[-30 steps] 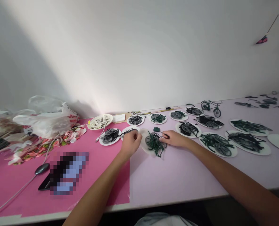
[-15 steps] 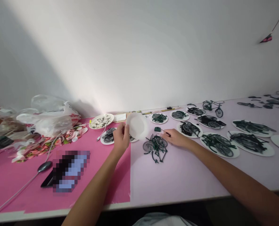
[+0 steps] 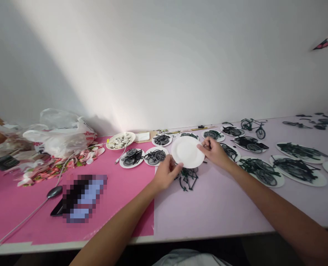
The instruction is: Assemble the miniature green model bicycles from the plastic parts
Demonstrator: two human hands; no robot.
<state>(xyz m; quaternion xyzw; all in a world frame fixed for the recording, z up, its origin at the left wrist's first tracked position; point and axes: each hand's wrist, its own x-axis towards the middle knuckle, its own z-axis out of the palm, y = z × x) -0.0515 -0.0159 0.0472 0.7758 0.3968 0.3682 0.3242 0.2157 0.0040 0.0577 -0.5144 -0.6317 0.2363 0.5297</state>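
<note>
Fingers pinched shut, L hand grips a bare white plate at its lower-left rim, R hand at its right rim, ctr. of frame. Dark-green bike parts, partly hidden by it, lie on the desk; a toy bike stands at R, approx. mid-height.

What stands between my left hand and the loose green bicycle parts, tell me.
The white plate, held by the left hand and right hand, hides the upper portion of the bicycle parts; nothing else visible stands in the way.
</note>
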